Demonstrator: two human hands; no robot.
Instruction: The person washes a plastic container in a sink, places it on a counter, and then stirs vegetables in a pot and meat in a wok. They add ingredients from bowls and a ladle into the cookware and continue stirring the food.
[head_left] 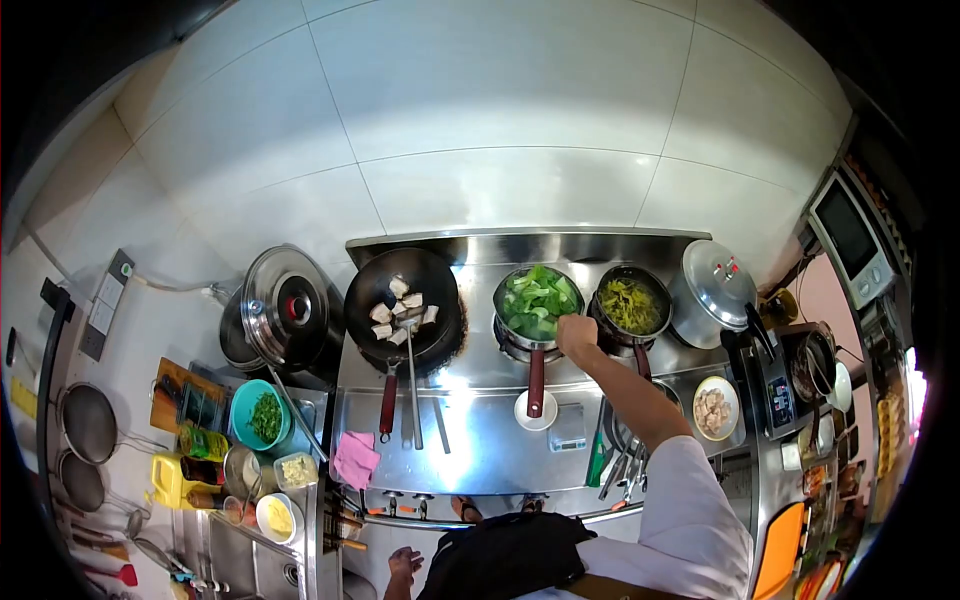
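Note:
My right hand (577,336) is closed at the near right rim of a pan of green leafy vegetables (540,295). What its fingers hold, if anything, is hidden. The pan's dark red handle (536,385) points towards me, over a small white dish (536,410). Low beside my body, away from the counter, hangs my left hand (405,562), fingers loosely apart and holding nothing. To the left, a black wok (375,275) contains several pale chunks (382,313) and a long-handled spatula (412,375). Right of my hand, another pan (665,310) contains yellow-green vegetables (628,305).
A lidded silver pot (712,290) stands right of the burners; a large dark pot (290,310) stands left. A bowl of pale pieces (735,410) sits beside my forearm. Ladles (625,470), a pink cloth (357,458) and a teal bowl of chopped greens (243,415) line the counter.

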